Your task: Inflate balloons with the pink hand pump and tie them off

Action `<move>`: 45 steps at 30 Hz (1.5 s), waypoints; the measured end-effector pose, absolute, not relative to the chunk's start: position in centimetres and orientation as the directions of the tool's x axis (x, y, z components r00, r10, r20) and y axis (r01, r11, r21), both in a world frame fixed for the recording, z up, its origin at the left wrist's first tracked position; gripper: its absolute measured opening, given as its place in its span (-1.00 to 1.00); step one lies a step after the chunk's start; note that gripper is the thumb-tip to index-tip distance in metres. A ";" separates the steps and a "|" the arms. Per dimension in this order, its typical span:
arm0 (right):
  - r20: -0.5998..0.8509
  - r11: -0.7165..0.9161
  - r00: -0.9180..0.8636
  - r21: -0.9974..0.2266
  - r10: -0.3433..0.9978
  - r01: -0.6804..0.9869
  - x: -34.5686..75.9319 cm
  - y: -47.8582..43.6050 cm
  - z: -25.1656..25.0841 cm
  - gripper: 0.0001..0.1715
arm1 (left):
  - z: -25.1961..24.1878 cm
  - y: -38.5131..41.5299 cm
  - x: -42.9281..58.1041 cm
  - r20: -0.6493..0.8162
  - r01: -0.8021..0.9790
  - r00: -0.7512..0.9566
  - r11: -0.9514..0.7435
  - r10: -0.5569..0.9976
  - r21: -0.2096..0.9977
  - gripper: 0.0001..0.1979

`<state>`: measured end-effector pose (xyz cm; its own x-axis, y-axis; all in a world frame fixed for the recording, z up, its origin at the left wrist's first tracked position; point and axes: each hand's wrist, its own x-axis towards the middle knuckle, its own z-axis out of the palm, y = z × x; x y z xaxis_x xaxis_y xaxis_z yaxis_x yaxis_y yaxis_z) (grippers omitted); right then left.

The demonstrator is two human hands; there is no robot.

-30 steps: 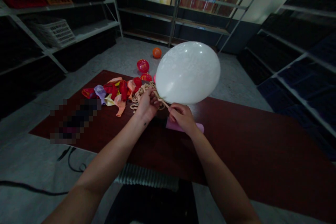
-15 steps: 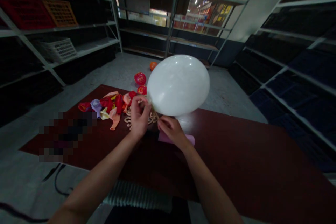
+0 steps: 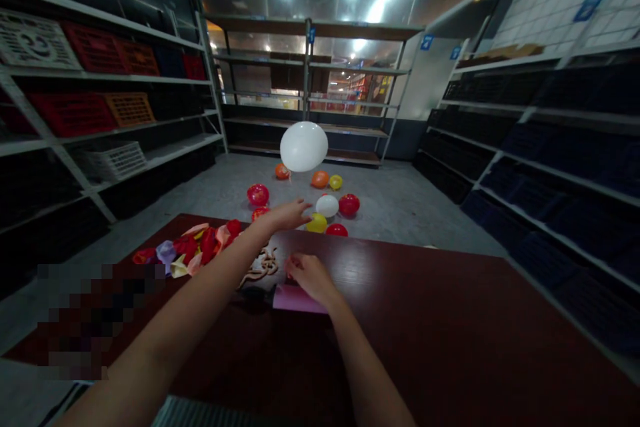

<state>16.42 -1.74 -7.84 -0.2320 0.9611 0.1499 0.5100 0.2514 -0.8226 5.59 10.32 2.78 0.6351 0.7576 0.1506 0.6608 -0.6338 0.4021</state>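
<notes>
An inflated white balloon [image 3: 304,147] is in the air beyond the table, apart from both hands. My left hand [image 3: 289,215] stretches forward over the table's far edge, fingers extended, holding nothing. Lower down, my right hand [image 3: 314,278] hovers just above a pink cylinder [image 3: 300,299] with a black end, which looks like a balloon pump. Its fingers are loosely bent, with nothing visible in them. Tan curly strands [image 3: 265,263] lie to the left of my right hand. A pile of limp, uninflated balloons [image 3: 193,247] in red, peach, yellow and purple lies at the table's left, partly behind my left forearm.
Several inflated balloons lie on the floor past the dark table [image 3: 450,320], among them a red balloon [image 3: 349,205] and an orange balloon [image 3: 320,179]. Metal shelves [image 3: 307,73] stand behind; crates [image 3: 75,113] fill racks at left. A blurred patch covers the table's left end.
My hands have let go of the white balloon, and it has moved away forward. My left hand has reached out ahead; my right is lower over the pink cylinder. The view has tilted up.
</notes>
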 end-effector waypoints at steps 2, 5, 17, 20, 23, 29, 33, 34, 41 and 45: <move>0.112 0.250 -0.270 -0.794 0.956 0.555 16.9 -1.6 -8.1 -0.72 | 1.2 9.4 5.2 0.106 0.617 0.678 -0.642 0.727 0.455 -0.58; 0.073 0.295 -0.370 -0.752 0.926 0.589 17.6 -1.9 -8.0 -0.74 | -1.9 7.7 2.6 0.107 0.599 0.646 -0.589 0.756 0.543 -0.63; -0.193 0.395 -0.551 -0.514 0.811 0.761 19.3 -2.3 -6.7 -0.54 | -11.6 1.7 -14.8 0.652 0.757 -0.302 -0.241 0.695 0.607 -0.80; -0.247 0.294 -0.513 -0.587 0.822 0.754 20.2 -2.3 -6.2 -0.53 | -12.4 1.0 -15.8 0.615 0.722 -0.471 -0.124 0.632 0.681 -0.86; -0.255 0.095 -0.417 -0.749 0.872 0.656 20.5 -3.1 -6.5 -0.44 | -12.7 1.2 -15.4 0.511 0.747 -0.404 -0.048 0.759 0.663 -0.84; -0.345 -0.351 -0.423 -0.934 0.838 0.066 18.5 -6.1 -9.1 -0.39 | -13.0 1.3 -14.9 0.410 0.749 -0.307 -0.048 0.859 0.661 -0.85; -0.353 -0.443 -0.450 -0.890 0.821 -0.111 17.6 -6.4 -9.8 -0.50 | -12.4 1.1 -15.0 0.472 0.522 -0.373 -0.240 0.798 0.818 -0.95; -0.355 -0.463 -0.451 -0.873 0.819 -0.154 17.6 -6.2 -9.8 -0.49 | -12.2 1.2 -14.7 0.488 0.458 -0.423 -0.284 0.764 0.842 -0.96; -0.173 -0.370 -0.425 -0.819 0.889 -0.439 17.4 -5.1 -10.2 -0.41 | -9.4 2.4 -5.9 0.223 -0.191 -0.400 -0.319 0.889 0.928 -0.85; -0.170 -0.351 -0.369 -0.790 0.914 -0.503 17.5 -5.4 -10.3 -0.45 | -9.2 3.1 0.3 0.171 -0.356 -0.173 -0.223 0.970 0.907 -0.91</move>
